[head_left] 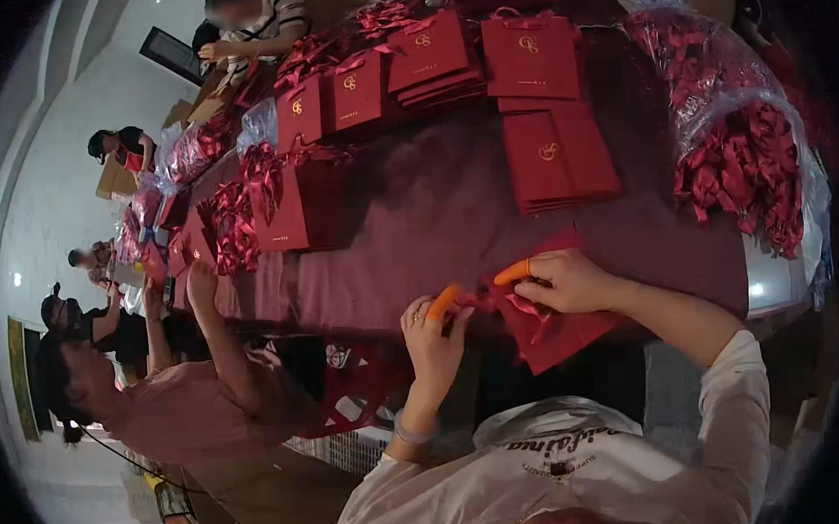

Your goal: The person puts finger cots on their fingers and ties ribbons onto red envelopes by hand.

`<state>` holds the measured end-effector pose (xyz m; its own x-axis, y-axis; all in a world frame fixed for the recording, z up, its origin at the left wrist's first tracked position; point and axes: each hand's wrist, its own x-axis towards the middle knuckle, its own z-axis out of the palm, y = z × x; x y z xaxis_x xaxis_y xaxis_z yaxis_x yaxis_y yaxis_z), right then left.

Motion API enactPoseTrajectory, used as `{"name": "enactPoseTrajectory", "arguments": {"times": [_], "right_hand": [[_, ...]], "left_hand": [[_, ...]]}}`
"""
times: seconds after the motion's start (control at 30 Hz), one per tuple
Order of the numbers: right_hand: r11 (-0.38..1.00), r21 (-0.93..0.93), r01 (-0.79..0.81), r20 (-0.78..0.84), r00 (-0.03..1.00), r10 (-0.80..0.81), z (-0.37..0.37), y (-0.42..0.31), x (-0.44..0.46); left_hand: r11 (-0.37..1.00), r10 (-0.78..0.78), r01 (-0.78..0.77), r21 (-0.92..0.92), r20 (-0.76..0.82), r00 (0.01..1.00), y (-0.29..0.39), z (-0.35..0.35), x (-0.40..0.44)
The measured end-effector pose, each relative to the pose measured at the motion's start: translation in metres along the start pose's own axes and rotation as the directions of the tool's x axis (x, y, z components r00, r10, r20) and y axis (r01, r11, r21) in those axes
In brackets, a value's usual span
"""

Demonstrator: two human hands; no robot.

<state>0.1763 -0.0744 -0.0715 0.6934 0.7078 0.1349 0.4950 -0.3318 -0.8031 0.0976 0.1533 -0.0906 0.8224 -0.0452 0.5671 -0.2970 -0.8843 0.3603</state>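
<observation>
A red bag point(561, 335) tilts at the near edge of the table point(417, 215), just in front of the wearer; a red ribbon point(479, 302), blurred, stretches from it between the two hands; the left hand point(433, 332), with a ring and an orange finger cover point(443, 301), has its grip nearly closed, thumb and forefinger pinching the ribbon's end; the right hand point(570, 283), with an orange cover on one finger too, curls against the top of the bag; how tightly its grip is closed, and on what, I cannot tell. Beyond the hands lie a flat pile of red bags point(561, 155) with gold emblems; more stacked bags point(428, 58) stand farther left; near the right end, a clear plastic sack point(703, 67) spills bunched red ribbons point(742, 169); to the left, a co-worker point(194, 397) reaches both hands to the table; others work behind.
</observation>
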Motion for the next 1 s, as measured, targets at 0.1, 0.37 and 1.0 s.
{"name": "enactPoseTrajectory", "arguments": {"times": [0.1, 0.37, 1.0], "right_hand": [[0.998, -0.028, 0.055, -0.033, 0.998, -0.055, 0.003, 0.004, 0.001], [0.998, -0.060, 0.005, 0.026, 1.000, -0.003, 0.001, 0.004, 0.000], [0.999, -0.036, 0.032, -0.024, 0.999, -0.033, 0.004, 0.005, 0.000]], "left_hand": [[1.000, -0.009, 0.012, -0.025, 0.097, 0.995, -0.005, -0.009, 0.011], [0.979, -0.206, 0.204, -0.026, -0.135, 0.969, -0.014, -0.012, 0.012], [0.708, -0.349, 0.483, -0.515, 0.340, 0.873, 0.069, 0.006, -0.076]]}}
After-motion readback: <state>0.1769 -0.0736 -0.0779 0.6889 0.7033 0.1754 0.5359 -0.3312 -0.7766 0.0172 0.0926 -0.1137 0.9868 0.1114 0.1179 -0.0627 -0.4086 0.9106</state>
